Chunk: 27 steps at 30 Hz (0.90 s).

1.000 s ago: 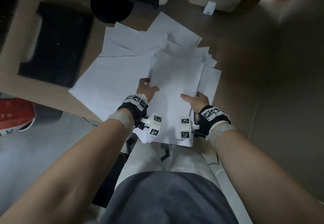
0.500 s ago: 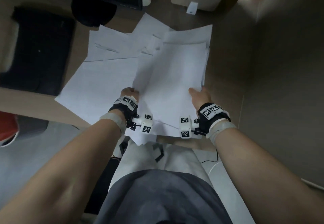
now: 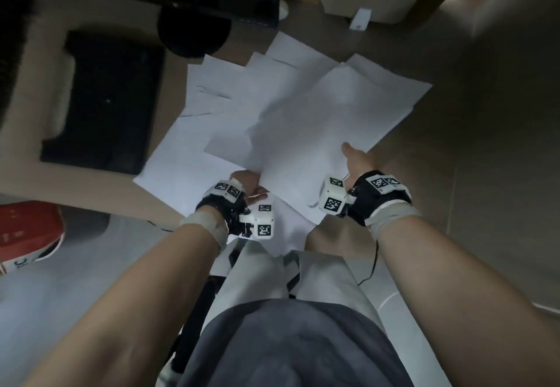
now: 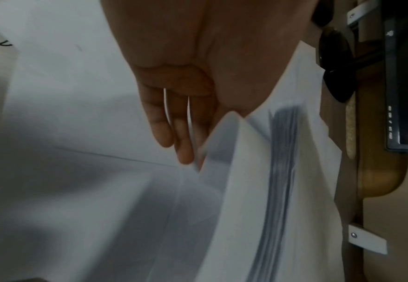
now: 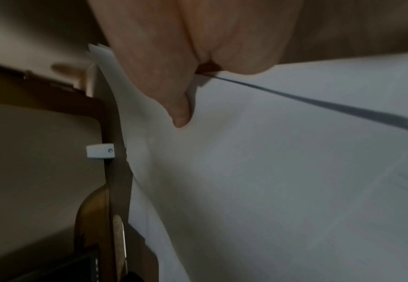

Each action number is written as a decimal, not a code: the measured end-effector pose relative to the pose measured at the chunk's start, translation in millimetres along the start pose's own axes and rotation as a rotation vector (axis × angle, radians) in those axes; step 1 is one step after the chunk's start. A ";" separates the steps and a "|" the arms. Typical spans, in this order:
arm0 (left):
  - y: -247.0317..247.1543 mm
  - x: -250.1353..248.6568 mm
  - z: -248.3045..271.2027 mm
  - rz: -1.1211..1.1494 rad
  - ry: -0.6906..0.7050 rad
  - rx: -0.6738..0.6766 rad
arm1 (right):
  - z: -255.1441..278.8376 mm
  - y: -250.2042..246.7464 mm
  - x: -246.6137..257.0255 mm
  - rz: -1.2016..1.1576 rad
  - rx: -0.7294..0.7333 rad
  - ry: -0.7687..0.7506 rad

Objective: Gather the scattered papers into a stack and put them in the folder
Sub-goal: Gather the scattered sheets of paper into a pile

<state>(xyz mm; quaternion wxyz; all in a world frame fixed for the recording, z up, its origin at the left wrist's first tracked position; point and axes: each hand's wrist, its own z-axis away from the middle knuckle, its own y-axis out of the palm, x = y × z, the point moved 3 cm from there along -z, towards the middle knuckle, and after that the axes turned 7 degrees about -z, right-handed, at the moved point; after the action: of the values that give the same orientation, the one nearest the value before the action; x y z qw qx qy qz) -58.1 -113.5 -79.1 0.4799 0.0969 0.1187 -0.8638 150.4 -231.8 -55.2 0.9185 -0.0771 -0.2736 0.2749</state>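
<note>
Both hands hold a thick stack of white papers (image 3: 318, 132) over the wooden desk, its far end swung to the right. My left hand (image 3: 247, 186) grips the stack's near left corner, and in the left wrist view its fingers (image 4: 174, 124) lie beneath the stack's layered edge (image 4: 282, 171). At the near right edge my right hand (image 3: 353, 159) pinches the stack, thumb (image 5: 181, 114) on the top sheet (image 5: 270, 171) and fingers hidden below. More loose sheets (image 3: 212, 93) lie scattered under and behind it. I cannot tell a folder apart from the sheets.
A black keyboard tray (image 3: 103, 102) sits at the left of the desk. Behind the papers are a round black monitor base (image 3: 194, 29) and a monitor (image 4: 405, 95). A red object (image 3: 27, 232) lies low on the left. Bare desk (image 3: 454, 144) stretches right.
The stack has turned clockwise, its far end swinging right. My right hand slid out to the right edge with it, and my left hand stayed on the near left corner.
</note>
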 end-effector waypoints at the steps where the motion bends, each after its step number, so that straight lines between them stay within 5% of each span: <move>1: -2.9 4.5 -2.6 -0.066 -0.007 0.001 | 3.5 9.7 0.3 0.015 0.014 -0.008; 8: -15.4 26.4 -9.8 -0.248 -0.018 0.188 | 6.9 58.2 2.6 -0.005 0.039 0.047; 15: -32.8 5.6 -2.9 -0.470 -0.036 0.448 | 22.4 88.2 29.8 -0.034 0.141 -0.051; 19: -57.7 -12.6 -4.4 -0.372 -0.027 0.355 | 25.8 99.3 30.9 -0.066 0.111 -0.082; 22: -79.9 -25.5 -17.2 0.018 0.048 0.077 | 18.1 97.0 20.3 -0.062 0.070 -0.099; 24: -91.8 -34.4 -29.6 0.244 0.076 0.018 | 15.3 96.7 9.6 -0.027 0.053 -0.106; 27: -100.1 -46.0 -42.1 0.183 0.070 0.018 | 15.2 99.1 -0.7 -0.020 0.052 -0.105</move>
<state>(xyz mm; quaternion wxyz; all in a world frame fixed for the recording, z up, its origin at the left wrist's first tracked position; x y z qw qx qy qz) -117.2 -12.6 -95.0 0.5516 0.1417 0.1185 -0.8134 95.7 -149.4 -71.8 0.9073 -0.0360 -0.3149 0.2765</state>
